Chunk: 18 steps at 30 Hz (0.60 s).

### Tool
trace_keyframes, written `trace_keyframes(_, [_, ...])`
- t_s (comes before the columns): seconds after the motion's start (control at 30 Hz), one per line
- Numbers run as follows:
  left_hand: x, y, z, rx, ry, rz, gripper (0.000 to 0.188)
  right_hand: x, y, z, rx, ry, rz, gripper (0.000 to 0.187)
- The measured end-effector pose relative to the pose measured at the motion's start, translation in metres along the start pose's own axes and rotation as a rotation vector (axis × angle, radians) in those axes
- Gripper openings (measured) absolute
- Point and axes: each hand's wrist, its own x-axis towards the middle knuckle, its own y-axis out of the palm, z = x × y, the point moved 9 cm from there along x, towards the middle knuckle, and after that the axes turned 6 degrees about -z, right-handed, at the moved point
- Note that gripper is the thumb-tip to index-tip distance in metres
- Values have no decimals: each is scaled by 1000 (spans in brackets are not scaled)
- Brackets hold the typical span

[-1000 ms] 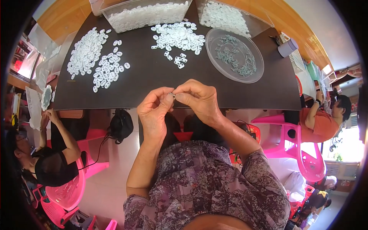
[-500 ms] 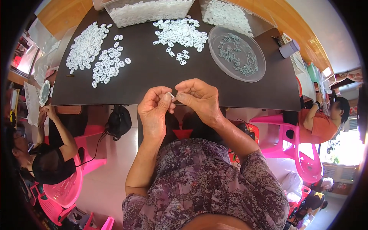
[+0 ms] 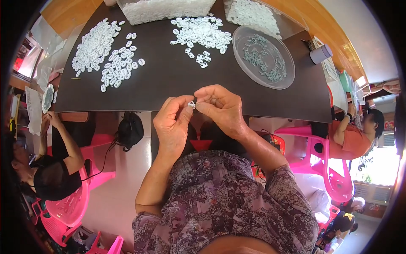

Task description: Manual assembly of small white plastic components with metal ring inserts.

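Note:
Just above the table's near edge, my left hand (image 3: 171,122) pinches a small white plastic piece (image 3: 191,104) between thumb and fingers. It looks like the two-holed oval parts on the table. My right hand (image 3: 222,108) meets it from the right, thumb and index finger closed at the side of the piece. Whatever is between those fingertips is too small to make out. Beyond my hands lies a pile of white two-holed pieces (image 3: 201,33). To the right, a round transparent lid-like tray (image 3: 282,84) holds many thin grey-green pins or springs (image 3: 255,59).
Two heaps of white oval pieces (image 3: 95,46) lie at the table's left. Transparent bins (image 3: 139,19) of white parts stand at the back. A grey-lilac cylinder (image 3: 320,54) is at the right. People sit on pink chairs (image 3: 69,203) at both sides.
My left hand has turned slightly, and its fingers show more of the white piece now. The right hand stays beside it, almost unmoved. The whole view has shifted a little.

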Motion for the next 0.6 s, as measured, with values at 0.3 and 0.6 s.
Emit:
trace_keyframes(0.3, [2,0,-13,169,100,-11,16,0,0,-1,-35,-38,6,20])
trace_keyframes(0.6, [0,7,-30,360,298,31,24,2,1,0,-39,-73,40,23])
